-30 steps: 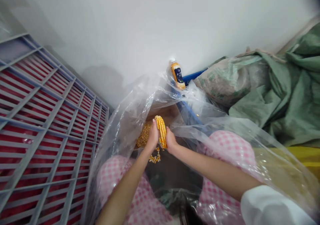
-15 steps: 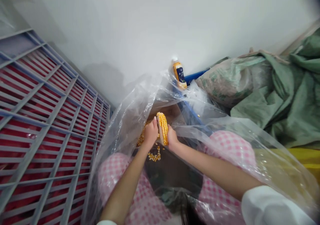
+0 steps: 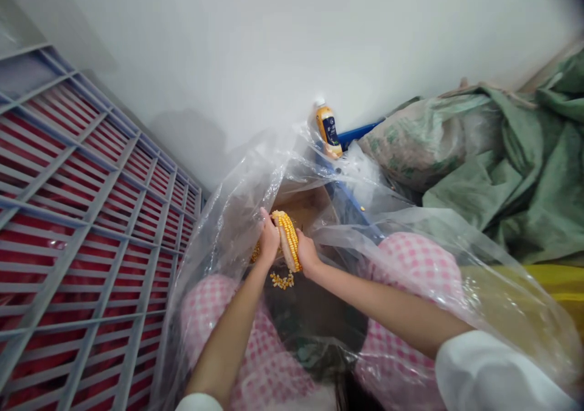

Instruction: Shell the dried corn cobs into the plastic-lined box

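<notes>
Between my two hands is an ear of corn, partly stripped: yellow kernels cover its right side, while a pale bare strip of cob shows on the left. My left hand presses on its left side with the thumb pointing up. On the right side, my right hand grips the ear, its fingers partly hidden behind it. Loose corn kernels lie in a small group below the ear, inside a clear plastic bag. More kernels show behind my left hand.
A grey-blue slatted crate with red contents stands at left. An orange bottle leans by the white wall on a blue edge. Green sacks lie at right. Pink checked knees flank the plastic.
The ear has shifted slightly left and tilted, its top leaning left. My left hand has moved left and a little down with it; my right hand follows leftward.
</notes>
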Demonstrator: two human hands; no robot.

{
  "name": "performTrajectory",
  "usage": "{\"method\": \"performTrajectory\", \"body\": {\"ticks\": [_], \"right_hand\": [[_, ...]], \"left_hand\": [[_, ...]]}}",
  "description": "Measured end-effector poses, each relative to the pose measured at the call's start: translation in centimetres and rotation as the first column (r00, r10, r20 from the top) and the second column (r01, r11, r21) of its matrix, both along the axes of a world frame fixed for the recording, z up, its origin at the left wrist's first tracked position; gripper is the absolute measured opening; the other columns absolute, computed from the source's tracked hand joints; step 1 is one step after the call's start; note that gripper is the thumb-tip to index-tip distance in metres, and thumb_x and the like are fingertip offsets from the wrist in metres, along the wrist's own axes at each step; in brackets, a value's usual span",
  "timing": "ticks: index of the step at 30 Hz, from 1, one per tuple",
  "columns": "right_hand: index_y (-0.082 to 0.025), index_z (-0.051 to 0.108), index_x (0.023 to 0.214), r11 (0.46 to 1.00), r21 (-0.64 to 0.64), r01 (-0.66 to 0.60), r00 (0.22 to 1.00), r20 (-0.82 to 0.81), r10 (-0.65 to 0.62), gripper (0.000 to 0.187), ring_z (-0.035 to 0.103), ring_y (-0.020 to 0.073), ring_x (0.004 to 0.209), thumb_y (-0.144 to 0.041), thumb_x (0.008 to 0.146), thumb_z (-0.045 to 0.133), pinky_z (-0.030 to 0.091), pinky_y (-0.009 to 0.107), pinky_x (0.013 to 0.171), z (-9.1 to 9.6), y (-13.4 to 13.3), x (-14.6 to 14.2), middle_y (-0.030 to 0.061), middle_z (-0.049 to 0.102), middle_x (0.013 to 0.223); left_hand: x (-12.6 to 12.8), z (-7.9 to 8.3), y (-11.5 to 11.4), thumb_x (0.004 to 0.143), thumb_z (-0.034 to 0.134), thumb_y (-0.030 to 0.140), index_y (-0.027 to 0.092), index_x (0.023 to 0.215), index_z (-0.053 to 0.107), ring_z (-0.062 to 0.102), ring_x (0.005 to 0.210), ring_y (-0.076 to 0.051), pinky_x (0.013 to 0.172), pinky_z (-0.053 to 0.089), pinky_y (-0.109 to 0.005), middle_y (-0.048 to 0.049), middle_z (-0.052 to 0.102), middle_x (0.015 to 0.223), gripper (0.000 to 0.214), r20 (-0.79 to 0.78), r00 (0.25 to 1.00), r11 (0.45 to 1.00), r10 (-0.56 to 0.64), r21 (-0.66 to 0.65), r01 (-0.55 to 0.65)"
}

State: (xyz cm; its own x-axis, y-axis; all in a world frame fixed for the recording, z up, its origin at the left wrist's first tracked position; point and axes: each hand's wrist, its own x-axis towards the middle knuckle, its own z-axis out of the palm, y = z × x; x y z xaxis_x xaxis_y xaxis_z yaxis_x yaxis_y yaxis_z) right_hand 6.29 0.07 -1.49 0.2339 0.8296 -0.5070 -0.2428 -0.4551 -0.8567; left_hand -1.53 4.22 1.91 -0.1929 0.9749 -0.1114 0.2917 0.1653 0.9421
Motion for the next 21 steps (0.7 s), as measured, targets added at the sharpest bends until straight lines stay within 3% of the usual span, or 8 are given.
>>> {"method": "performTrajectory", "body": {"ticks": [3,5,11,13,17,21], "right_hand": [[-0.019,0.058,0.065,1.000,-0.018,0.017,0.998,-0.054,-0.018,0.038,0.054,0.0179,0.067,-0.050,0.075,0.038,0.038,0.026,0.059,0.6,0.2,0.5,0.0032,0.062,0.066],[-0.019,0.057,0.063,0.999,-0.021,0.025,0.999,-0.021,-0.026,0.038,0.054,0.0180,0.067,-0.049,0.076,0.038,0.038,0.027,0.059,1.0,0.3,0.9,0.0034,0.062,0.067],[-0.018,0.057,0.062,0.998,0.057,-0.033,0.993,0.119,0.027,0.037,0.051,0.0173,0.068,-0.046,0.077,0.037,0.036,0.027,0.064,0.6,0.2,1.0,0.0042,0.063,0.072],[-0.018,0.058,0.065,0.996,0.048,-0.071,0.989,0.135,0.064,0.039,0.051,0.0174,0.068,-0.047,0.077,0.035,0.036,0.027,0.063,0.2,0.0,0.6,0.0051,0.063,0.074],[-0.016,0.059,0.067,0.996,0.008,-0.088,0.994,0.069,0.088,0.040,0.051,0.0161,0.065,-0.047,0.077,0.034,0.036,0.026,0.059,-0.2,-0.2,-0.1,0.0056,0.062,0.072],[-0.016,0.059,0.065,0.997,-0.042,-0.063,0.997,-0.043,0.061,0.039,0.053,0.0160,0.064,-0.048,0.074,0.039,0.038,0.025,0.058,-0.1,-0.2,0.1,0.0041,0.062,0.068]], "left_hand": [[-0.3,1.0,0.5,0.082,0.020,0.056,0.020,0.058,0.052,0.056,0.068,-0.019,0.065,0.041,-0.029,-0.0057,0.058,0.059,0.054,-0.130,0.990,0.995,0.060,0.089,-0.048],[-0.4,1.4,1.1,0.083,0.026,0.053,0.019,0.059,0.054,0.057,0.066,-0.019,0.064,0.042,-0.028,-0.0059,0.060,0.061,0.050,-0.105,0.994,0.997,0.035,0.065,-0.028],[-0.3,1.0,1.6,0.082,0.014,0.057,0.015,0.080,0.060,0.059,0.061,-0.017,0.055,0.043,-0.027,-0.0069,0.064,0.065,0.062,0.278,0.960,0.980,0.021,-0.194,0.035],[0.1,0.8,1.1,0.080,0.014,0.060,0.015,0.076,0.060,0.057,0.056,-0.016,0.053,0.042,-0.026,-0.0060,0.062,0.059,0.064,0.236,0.971,0.991,0.020,-0.133,0.012],[0.5,0.7,0.6,0.083,0.011,0.056,0.018,0.056,0.055,0.051,0.050,-0.014,0.051,0.038,-0.025,-0.0041,0.054,0.049,0.064,0.002,0.997,0.995,0.073,0.070,-0.073],[-0.3,0.8,1.2,0.084,0.013,0.052,0.018,0.056,0.057,0.052,0.055,-0.014,0.056,0.040,-0.026,-0.0042,0.056,0.054,0.062,-0.087,0.996,0.995,0.030,0.095,-0.022]]}}
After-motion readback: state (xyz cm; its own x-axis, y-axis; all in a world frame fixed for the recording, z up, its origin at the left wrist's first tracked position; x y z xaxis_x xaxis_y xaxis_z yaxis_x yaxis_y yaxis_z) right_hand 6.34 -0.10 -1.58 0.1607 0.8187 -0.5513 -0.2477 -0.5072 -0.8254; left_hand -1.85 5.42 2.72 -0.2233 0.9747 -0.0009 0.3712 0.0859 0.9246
